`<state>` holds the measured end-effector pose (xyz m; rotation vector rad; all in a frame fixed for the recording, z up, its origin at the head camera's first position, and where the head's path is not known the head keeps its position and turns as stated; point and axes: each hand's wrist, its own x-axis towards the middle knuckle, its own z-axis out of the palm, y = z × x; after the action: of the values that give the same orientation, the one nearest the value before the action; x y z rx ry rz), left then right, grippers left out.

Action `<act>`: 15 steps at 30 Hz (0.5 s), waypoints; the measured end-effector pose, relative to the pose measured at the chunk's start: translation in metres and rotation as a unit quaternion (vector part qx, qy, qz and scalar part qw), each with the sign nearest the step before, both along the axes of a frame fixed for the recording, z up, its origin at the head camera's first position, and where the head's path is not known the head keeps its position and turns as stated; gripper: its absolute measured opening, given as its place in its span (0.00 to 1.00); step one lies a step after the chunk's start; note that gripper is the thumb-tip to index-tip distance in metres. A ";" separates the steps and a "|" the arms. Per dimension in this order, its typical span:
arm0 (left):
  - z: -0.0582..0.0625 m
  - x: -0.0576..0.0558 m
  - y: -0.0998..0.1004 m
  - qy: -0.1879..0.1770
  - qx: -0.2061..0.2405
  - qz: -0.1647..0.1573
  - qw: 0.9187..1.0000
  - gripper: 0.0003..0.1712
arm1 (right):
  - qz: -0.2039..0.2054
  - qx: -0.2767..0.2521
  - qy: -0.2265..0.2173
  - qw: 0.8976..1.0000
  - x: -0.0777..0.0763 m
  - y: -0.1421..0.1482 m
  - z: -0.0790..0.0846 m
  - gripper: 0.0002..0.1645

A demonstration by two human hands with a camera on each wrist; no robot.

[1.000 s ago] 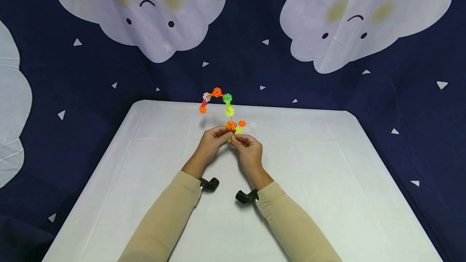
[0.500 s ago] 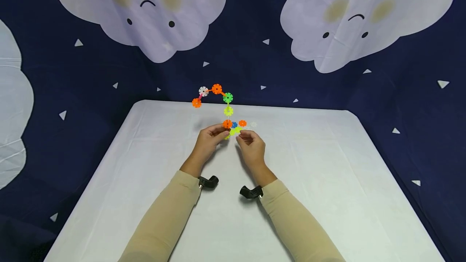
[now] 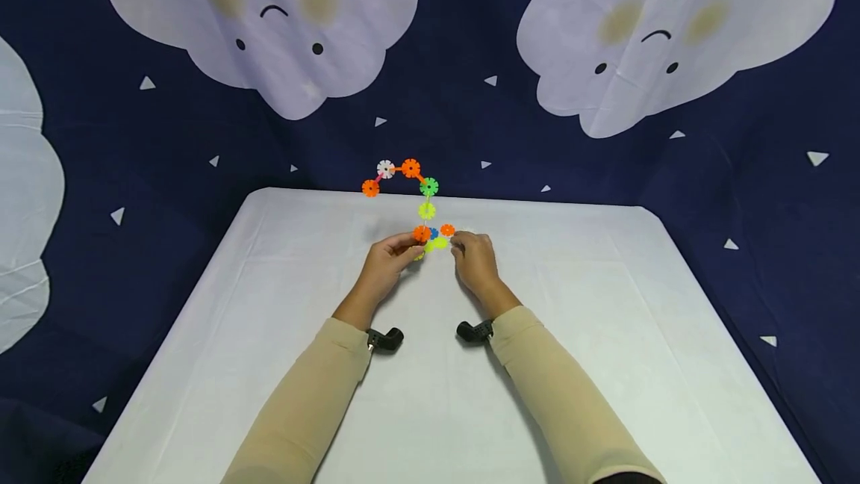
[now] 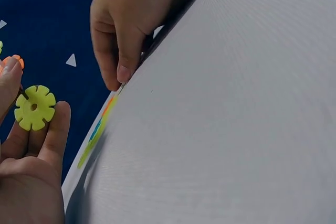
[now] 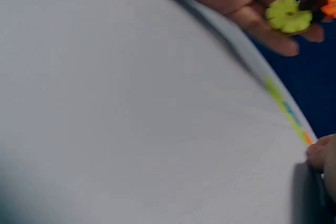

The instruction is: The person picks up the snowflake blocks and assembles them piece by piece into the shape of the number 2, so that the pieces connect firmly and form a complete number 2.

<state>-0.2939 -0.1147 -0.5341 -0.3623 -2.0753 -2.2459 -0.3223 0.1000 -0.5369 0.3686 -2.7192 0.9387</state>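
My left hand (image 3: 384, 271) pinches the lower end of a curved chain of notched plastic flower discs. The chain holds a green disc (image 3: 428, 187), a white disc (image 3: 386, 169) and several orange and yellow ones, and arches up and left. By the left thumb in the left wrist view are a yellow disc (image 4: 34, 107) and a dark piece. My right hand (image 3: 477, 264) is down at the table by the loose discs, its thumb and finger (image 4: 111, 80) close together. Whether a disc is between those fingertips is too small to tell.
Loose discs lie flat between the hands: an orange disc (image 3: 447, 230), a blue disc (image 3: 433, 233) and yellow discs (image 3: 440, 243). The white-covered table (image 3: 571, 364) ends at its far edge before a dark blue cloud-print curtain (image 3: 463, 140).
My right hand has let go of the chain's lower end and moved right and away to the loose discs. The left hand keeps its hold, and the chain has swayed slightly.
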 end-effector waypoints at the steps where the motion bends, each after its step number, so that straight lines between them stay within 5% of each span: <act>1: 0.000 0.000 0.000 0.000 -0.003 0.000 1.000 0.18 | 0.006 0.002 -0.010 1.000 -0.001 0.001 0.002 0.12; 10: -0.001 0.002 0.002 0.000 -0.005 -0.024 1.000 0.16 | 0.024 -0.075 -0.013 0.997 0.009 0.011 0.000 0.12; 15: -0.002 0.001 0.001 0.005 -0.010 -0.032 0.999 0.16 | 0.063 -0.200 0.025 0.977 0.023 0.013 -0.002 0.10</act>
<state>-0.2926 -0.1138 -0.5360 -0.4458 -2.1122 -2.2543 -0.2992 0.1125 -0.5394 0.4785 -2.4031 1.4546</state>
